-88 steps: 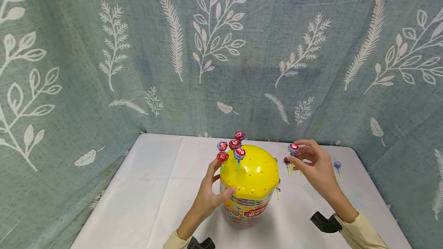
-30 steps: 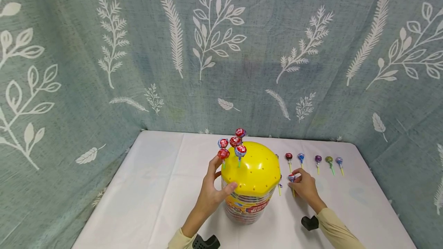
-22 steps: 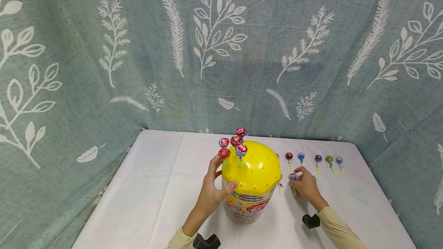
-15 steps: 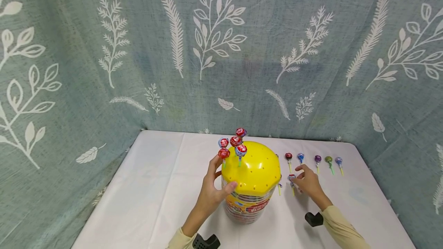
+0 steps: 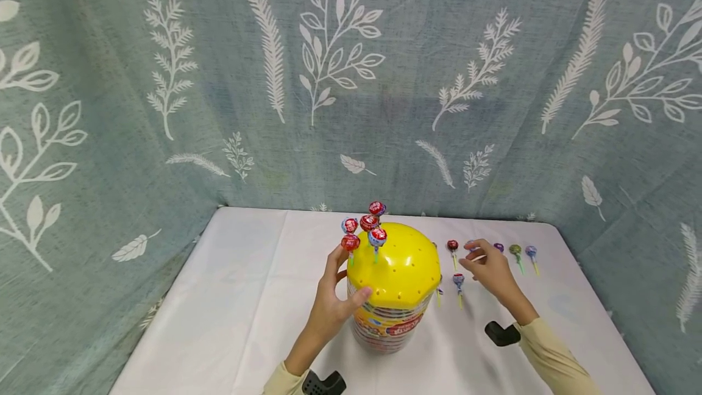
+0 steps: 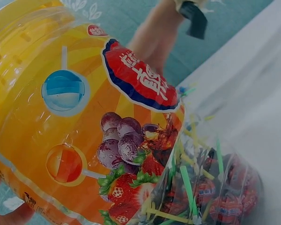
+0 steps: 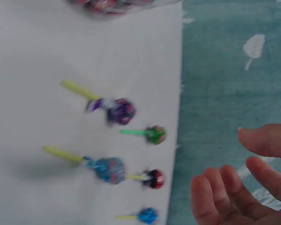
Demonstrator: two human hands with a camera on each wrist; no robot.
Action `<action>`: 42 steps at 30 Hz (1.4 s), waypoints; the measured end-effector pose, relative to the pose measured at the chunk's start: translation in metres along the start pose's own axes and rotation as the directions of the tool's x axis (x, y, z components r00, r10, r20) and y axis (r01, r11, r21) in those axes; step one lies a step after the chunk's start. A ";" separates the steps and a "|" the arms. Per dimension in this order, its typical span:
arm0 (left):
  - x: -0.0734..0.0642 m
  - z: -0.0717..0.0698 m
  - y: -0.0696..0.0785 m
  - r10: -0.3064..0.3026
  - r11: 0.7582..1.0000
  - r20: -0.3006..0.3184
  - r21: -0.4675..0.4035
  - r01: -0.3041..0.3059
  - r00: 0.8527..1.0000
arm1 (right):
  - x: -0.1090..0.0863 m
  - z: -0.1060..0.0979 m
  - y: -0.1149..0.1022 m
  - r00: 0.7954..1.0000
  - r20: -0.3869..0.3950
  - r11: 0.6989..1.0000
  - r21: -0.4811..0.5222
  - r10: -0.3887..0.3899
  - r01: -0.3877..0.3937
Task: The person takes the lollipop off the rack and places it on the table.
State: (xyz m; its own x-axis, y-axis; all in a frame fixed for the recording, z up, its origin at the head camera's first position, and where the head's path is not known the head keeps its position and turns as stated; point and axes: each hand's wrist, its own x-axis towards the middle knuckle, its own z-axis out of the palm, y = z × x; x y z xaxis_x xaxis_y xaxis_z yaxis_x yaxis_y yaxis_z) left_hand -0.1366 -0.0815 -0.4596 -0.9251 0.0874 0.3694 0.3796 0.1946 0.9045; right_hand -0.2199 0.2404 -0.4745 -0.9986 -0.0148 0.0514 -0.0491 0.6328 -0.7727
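Note:
My left hand (image 5: 331,313) grips the clear candy jar (image 5: 390,326) at its yellow lid (image 5: 408,267), thumb on the front edge. Several wrapped lollipops (image 5: 369,222) stand upright in holes at the lid's left side. In the left wrist view the jar's fruit label (image 6: 79,136) fills much of the picture, with more lollipops (image 6: 225,208) visible inside. My right hand (image 5: 493,270) holds nothing; its fingers are loosely bent, thumb apart, above the back row. A blue-and-red lollipop (image 5: 458,281) lies just in front of it. The hand partly covers a blue lollipop in that row.
Along the back row lie a dark red lollipop (image 5: 452,245), a purple one (image 5: 498,247), a green one (image 5: 515,250) and a light blue one (image 5: 531,252). Another lollipop (image 5: 439,291) lies partly behind the jar's right side. A leaf-patterned curtain (image 5: 351,78) borders the white table (image 5: 230,297).
My right hand laid the blue-and-red lollipop on the table right of the jar, let go of it and moved back toward the rear row. My left hand stays on the jar.

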 end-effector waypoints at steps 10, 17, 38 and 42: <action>0.001 -0.001 -0.001 0.009 1.000 -0.002 -0.010 -0.009 1.000 | -0.011 -0.018 -0.056 0.980 -0.017 0.972 0.124 -0.197 0.198; 0.002 -0.001 -0.003 0.020 1.000 0.007 -0.019 -0.020 1.000 | -0.020 -0.028 -0.095 0.949 -0.043 0.929 0.194 -0.313 0.316; 0.001 -0.002 0.002 0.018 0.999 0.022 -0.027 -0.017 1.000 | -0.053 -0.013 -0.181 0.853 -0.035 0.798 0.336 -0.521 0.501; 0.001 -0.003 0.004 0.009 1.000 0.023 -0.022 -0.009 1.000 | -0.055 -0.002 -0.188 0.847 -0.008 0.792 0.348 -0.532 0.501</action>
State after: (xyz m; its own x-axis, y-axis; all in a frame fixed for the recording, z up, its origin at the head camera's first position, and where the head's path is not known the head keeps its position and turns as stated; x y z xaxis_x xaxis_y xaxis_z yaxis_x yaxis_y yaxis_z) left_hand -0.1361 -0.0833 -0.4547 -0.9213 0.1119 0.3725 0.3872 0.1719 0.9058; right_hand -0.1559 0.1235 -0.3308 -0.8191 -0.3434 0.4595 -0.5468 0.2249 -0.8065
